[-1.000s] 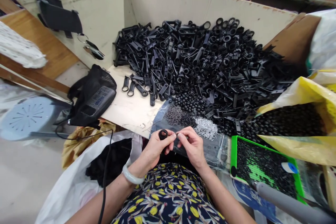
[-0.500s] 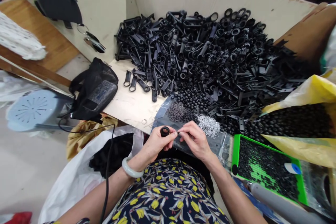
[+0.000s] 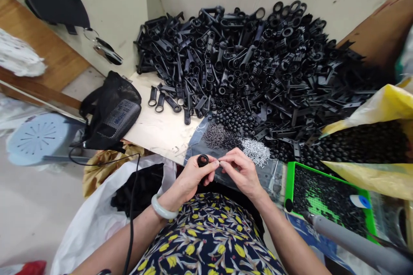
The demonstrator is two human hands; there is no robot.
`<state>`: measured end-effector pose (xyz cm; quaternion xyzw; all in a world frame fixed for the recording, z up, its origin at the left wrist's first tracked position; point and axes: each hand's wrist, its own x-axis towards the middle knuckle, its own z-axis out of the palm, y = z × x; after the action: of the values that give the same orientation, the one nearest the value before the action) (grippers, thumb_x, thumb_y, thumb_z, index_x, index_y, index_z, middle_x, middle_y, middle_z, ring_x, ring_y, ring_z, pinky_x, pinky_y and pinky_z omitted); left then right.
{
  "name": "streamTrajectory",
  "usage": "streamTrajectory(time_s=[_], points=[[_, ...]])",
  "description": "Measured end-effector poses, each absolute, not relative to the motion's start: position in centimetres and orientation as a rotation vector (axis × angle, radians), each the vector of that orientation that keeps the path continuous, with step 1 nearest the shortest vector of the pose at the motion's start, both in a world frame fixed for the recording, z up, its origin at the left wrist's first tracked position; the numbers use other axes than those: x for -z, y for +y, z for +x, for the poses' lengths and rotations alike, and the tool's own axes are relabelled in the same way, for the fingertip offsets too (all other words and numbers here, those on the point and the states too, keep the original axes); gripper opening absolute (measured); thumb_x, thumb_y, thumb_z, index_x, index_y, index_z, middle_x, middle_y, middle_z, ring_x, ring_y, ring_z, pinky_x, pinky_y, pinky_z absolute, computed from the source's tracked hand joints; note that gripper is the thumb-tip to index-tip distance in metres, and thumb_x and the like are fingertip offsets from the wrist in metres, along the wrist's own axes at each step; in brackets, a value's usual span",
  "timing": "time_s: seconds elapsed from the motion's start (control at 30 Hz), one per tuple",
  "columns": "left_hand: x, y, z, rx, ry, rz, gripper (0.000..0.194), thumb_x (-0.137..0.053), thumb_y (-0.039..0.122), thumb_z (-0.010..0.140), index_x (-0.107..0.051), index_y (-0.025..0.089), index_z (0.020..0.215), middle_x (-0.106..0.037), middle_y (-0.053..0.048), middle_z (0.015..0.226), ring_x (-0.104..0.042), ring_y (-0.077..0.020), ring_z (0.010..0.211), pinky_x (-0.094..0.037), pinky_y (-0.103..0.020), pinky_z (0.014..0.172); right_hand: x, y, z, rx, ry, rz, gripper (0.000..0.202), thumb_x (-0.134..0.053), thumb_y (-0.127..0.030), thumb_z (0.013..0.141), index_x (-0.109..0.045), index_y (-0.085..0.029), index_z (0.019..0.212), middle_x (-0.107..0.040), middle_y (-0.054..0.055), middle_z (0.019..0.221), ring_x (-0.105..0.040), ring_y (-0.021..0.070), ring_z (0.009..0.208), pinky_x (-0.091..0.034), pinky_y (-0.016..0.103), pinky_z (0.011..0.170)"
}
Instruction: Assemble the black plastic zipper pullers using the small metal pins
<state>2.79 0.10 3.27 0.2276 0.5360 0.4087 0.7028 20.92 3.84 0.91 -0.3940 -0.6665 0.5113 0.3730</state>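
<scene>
Low over the front edge of the bench, my left hand (image 3: 196,175) is closed around a black plastic part with a round ringed end (image 3: 203,160). Fingers hide the rest of that part. My right hand (image 3: 241,172) pinches close against the left thumb tip; whatever small thing sits between the fingertips is too small to name. Just beyond the hands lie a heap of silvery pins (image 3: 256,151) and a heap of small dark brown pieces (image 3: 214,134). Small black balls (image 3: 237,120) are piled behind them.
A large pile of black plastic parts (image 3: 222,56) fills the back of the bench. On the right stand a green tray (image 3: 290,180) of small black pieces and a yellow bag (image 3: 368,111). To the left are a black mesh bag (image 3: 112,111), a white sack (image 3: 80,223) and a blue stool (image 3: 38,137).
The camera view has shifted slightly, so the bench contents sit a little higher and further left. Both hands keep nearly the same pose, fingertips still together.
</scene>
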Motion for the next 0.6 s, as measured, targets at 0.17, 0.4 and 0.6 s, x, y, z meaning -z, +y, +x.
streamTrajectory(time_s=[0.17,0.4,0.6], points=[[-3.5,0.5,3.6,-1.005,1.196,0.432,0.033,-0.086,0.043,0.071,-0.07,0.015,0.08,-0.051,0.007,0.046,-0.04,-0.0061,0.041,-0.03,-0.02,0.042,-1.4,3.0,20.7,-1.237,-1.618,-1.092,0.013,-0.068,-0.032,0.097,-0.077,-0.024,0.099,-0.07,0.005,0.091,-0.067,0.0137,0.066,-0.059,0.027,0.059],[-4.0,0.5,4.4,-1.04,1.091,0.232,0.03,-0.086,0.037,0.072,-0.066,0.017,0.082,-0.051,0.008,0.048,-0.04,-0.006,0.042,-0.031,-0.02,0.043,-1.5,2.4,20.7,-0.91,-1.769,-1.066,0.018,-0.068,-0.022,0.096,-0.077,-0.025,0.112,-0.073,0.005,0.091,-0.068,0.0152,0.075,-0.058,0.028,0.064],[-4.2,0.1,4.8,-1.029,1.074,0.218,0.029,-0.085,0.037,0.074,-0.066,0.016,0.083,-0.053,0.007,0.05,-0.042,-0.0057,0.042,-0.031,-0.019,0.044,-1.4,2.1,20.7,-0.75,-1.827,-1.08,0.017,-0.066,-0.02,0.096,-0.075,-0.024,0.11,-0.073,0.005,0.088,-0.068,0.016,0.072,-0.058,0.03,0.065]])
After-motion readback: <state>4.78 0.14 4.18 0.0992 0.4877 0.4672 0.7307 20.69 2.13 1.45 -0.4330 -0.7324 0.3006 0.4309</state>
